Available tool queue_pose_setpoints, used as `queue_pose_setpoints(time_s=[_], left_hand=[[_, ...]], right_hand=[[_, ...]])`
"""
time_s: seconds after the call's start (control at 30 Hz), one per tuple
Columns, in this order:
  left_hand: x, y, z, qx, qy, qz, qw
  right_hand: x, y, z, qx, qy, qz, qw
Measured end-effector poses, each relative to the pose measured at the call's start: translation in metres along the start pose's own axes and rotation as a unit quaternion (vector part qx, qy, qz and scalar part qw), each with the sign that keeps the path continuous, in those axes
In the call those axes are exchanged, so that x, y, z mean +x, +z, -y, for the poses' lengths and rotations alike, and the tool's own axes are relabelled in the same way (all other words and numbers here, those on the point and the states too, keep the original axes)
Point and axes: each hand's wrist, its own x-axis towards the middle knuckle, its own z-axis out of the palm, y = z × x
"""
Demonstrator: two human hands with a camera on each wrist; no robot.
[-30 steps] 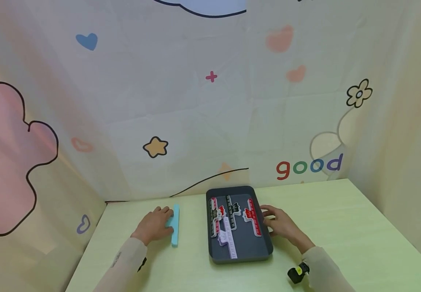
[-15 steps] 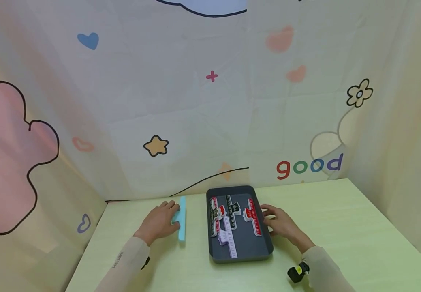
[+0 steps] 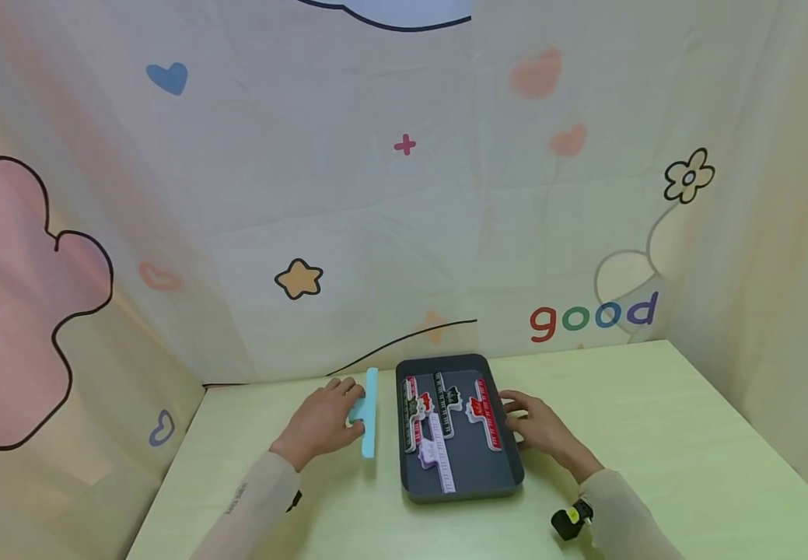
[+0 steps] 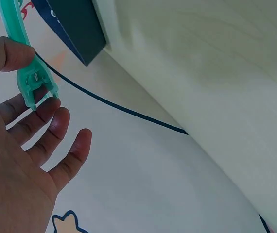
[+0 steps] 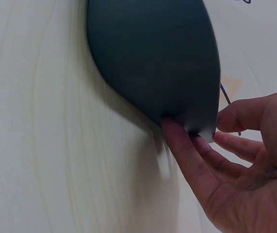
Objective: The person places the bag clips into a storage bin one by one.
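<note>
In the head view my left hand [image 3: 320, 420] pinches a light blue long clip [image 3: 370, 412], held above the table and upright lengthwise. The left wrist view shows the thumb on the clip [image 4: 34, 77] near its spring, with the other fingers loosely bent. Just right of it lies a dark grey tray [image 3: 484, 482]. My right hand [image 3: 543, 428] rests against the tray's right wall, its fingertips touching the outside and rim. Inside the tray are a purple clip [image 3: 437, 455], a red clip [image 3: 484, 416], a black clip [image 3: 445, 404], and overlapping red and black clips [image 3: 414, 412] at the left.
A pale wooden table [image 3: 627, 435] carries the tray and meets a printed cloth backdrop [image 3: 348, 194] behind it. Cloth also hangs at both sides. A black device [image 3: 571, 521] sits at the right wrist.
My left hand has moved right and slightly away from me, bringing the light blue clip from farther left on the table to near the tray. The right hand and tray stay put.
</note>
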Motion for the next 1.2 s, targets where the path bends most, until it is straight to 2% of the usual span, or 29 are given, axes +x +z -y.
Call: queue_pose_setpoints(time_s=[0.37, 0.57, 0.83, 1.07, 1.2], left_hand=[[0.008, -0.010, -0.023, -0.010, 0.005, -0.001, 0.9999], [0.016, -0.013, -0.038, -0.003, 0.023, -0.004, 0.9997], [0.026, -0.014, -0.058, 0.005, 0.035, 0.001, 0.9994], [0.035, -0.011, -0.077, 0.018, 0.050, -0.014, 0.9985], [0.042, -0.011, -0.088, 0.019, 0.048, -0.006, 0.9986]], right_hand=[[0.001, 0.000, 0.001, 0.000, 0.011, -0.001, 0.9999], [0.000, -0.001, 0.003, -0.001, 0.004, 0.000, 1.0000], [0.000, 0.001, 0.002, -0.002, 0.010, -0.002, 0.9999], [0.000, 0.001, 0.001, 0.000, 0.011, -0.002, 0.9999], [-0.001, -0.001, 0.001, 0.008, 0.008, 0.000, 0.9999]])
